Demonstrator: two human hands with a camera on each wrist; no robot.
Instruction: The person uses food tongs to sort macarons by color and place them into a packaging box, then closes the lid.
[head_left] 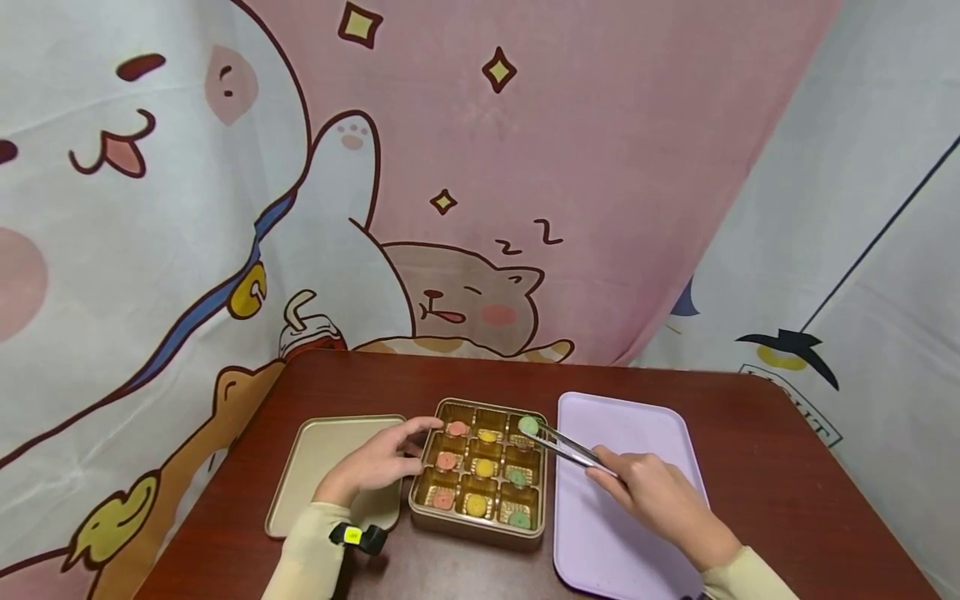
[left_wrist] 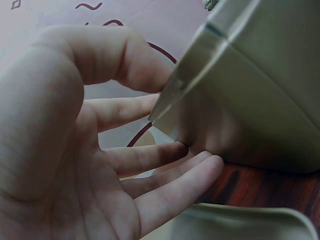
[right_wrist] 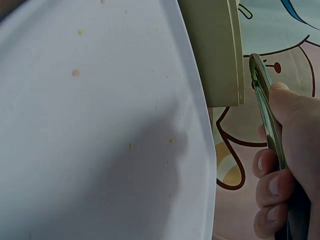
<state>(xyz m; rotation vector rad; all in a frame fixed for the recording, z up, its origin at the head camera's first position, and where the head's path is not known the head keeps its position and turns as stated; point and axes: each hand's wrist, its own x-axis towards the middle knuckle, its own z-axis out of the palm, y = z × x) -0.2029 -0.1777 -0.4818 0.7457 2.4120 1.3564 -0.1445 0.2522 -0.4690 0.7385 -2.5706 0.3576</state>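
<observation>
Left hand point(head_left: 382, 462) spread against tin point(head_left: 480, 468); right hand point(head_left: 660, 500) pinching tongs point(head_left: 566, 447) holding green cookie point(head_left: 528, 425)

Staged home-like corner, cartoon cat curtain point(head_left: 420, 192) as backdrop, small reddish wooden table point(head_left: 757, 450)

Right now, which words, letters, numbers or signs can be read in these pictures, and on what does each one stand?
"Z Z": drawn on the pink curtain, above the sleeping cat.
Dark capital letters on the white curtain at the right edge: partly cut off, too blurred to read.
Yellow tag on the black wristband: too small to read.
Tin, lid, tray: no text.
</observation>
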